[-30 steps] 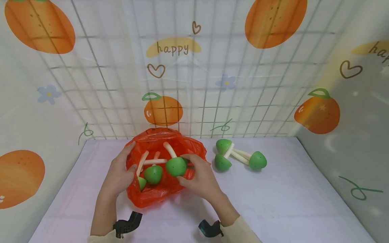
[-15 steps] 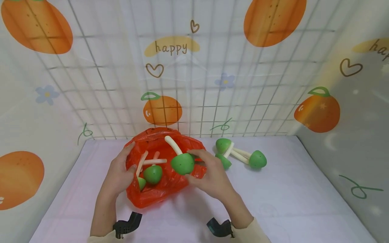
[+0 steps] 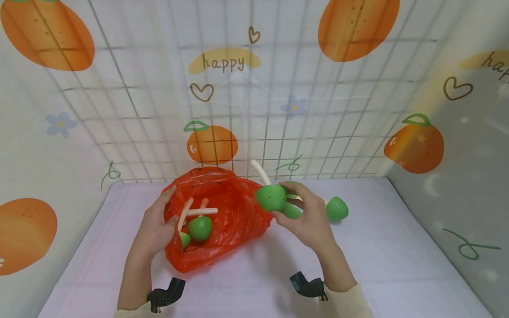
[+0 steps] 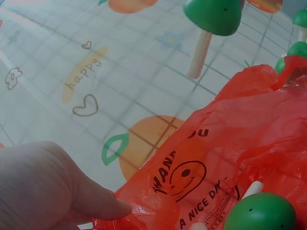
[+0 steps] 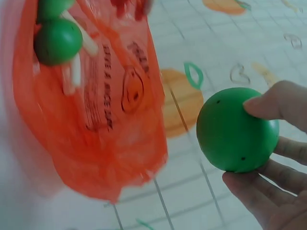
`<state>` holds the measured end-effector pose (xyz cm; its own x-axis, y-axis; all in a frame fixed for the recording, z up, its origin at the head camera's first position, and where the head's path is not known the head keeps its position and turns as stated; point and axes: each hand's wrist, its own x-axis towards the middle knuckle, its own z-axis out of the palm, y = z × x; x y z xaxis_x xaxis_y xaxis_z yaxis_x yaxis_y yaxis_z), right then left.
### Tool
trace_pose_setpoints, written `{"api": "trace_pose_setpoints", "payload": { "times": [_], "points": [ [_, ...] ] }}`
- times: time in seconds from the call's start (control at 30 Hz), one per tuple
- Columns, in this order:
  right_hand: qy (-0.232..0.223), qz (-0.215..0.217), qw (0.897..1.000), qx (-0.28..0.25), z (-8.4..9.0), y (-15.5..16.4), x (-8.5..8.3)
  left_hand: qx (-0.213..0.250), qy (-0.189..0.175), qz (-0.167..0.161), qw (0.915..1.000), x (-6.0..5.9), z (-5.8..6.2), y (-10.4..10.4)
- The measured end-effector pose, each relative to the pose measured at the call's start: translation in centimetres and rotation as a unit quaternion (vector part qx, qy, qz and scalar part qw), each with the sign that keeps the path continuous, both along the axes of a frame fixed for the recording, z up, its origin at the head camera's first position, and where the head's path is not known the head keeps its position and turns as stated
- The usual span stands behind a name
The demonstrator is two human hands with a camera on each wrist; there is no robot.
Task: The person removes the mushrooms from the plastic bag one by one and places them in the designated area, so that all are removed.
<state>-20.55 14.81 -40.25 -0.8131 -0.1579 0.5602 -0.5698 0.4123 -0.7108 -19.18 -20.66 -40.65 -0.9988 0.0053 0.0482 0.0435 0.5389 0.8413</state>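
A toy mushroom (image 3: 271, 198) with a green cap and pale stem is pinched by its cap in my right hand (image 3: 308, 216), in the air just right of the red plastic bag (image 3: 234, 229). Its stem points up and away; in the right wrist view the round cap (image 5: 237, 129) hides the stem. My left hand (image 3: 157, 225) grips the bag's left rim and holds the mouth spread. Inside the bag lie several more mushrooms, one with its green cap (image 3: 199, 228) plainly showing, others mostly as pale stems (image 3: 203, 211).
On the white table (image 3: 381, 256), right of the bag, lie several mushrooms; one green cap (image 3: 337, 209) shows fully, the others are partly behind my right hand. A printed cloth (image 3: 246, 97) over a wire grid stands behind the table.
My right hand has lifted the mushroom out of the bag and carried it right and up. My left hand keeps its place on the bag's rim.
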Motion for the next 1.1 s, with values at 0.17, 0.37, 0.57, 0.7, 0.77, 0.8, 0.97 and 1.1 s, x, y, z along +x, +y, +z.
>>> {"api": "trace_pose_setpoints", "payload": {
  "times": [0.17, 0.37, 0.57, 0.7, 0.77, 0.8, 0.97, 1.1],
  "points": [
    [-0.011, -0.035, 0.999, 0.0, -0.1, 2.0, -0.5, 0.0, -0.006, 0.002, 1.0, 0.0, -0.1, 0.0],
    [-0.013, -0.07, 0.997, 0.011, -0.6, 3.7, -1.1, -0.002, -0.007, 0.003, 1.0, 0.1, -0.1, 0.0],
    [-0.023, -0.114, 0.992, 0.039, -1.7, 5.4, -1.9, -0.003, -0.001, 0.003, 1.0, 0.0, -0.1, 0.1],
    [-0.036, -0.131, 0.989, 0.057, -2.4, 6.6, -2.2, -0.001, 0.004, 0.0, 1.0, 0.0, -0.1, 0.1],
    [-0.046, -0.136, 0.988, 0.063, -2.7, 7.2, -2.3, -0.002, 0.007, -0.001, 1.0, -0.1, -0.1, 0.1],
    [-0.054, -0.138, 0.987, 0.066, -2.8, 7.4, -2.3, -0.001, 0.008, -0.002, 1.0, -0.1, -0.2, 0.1],
    [-0.094, -0.149, 0.98, 0.089, -3.5, 8.5, -2.5, -0.003, 0.011, -0.002, 0.9999, -0.1, -0.2, 0.0],
    [-0.12, -0.152, 0.975, 0.107, -3.9, 9.0, -2.6, -0.004, 0.006, -0.003, 1.0, -0.1, -0.2, 0.0]
  ]
}}
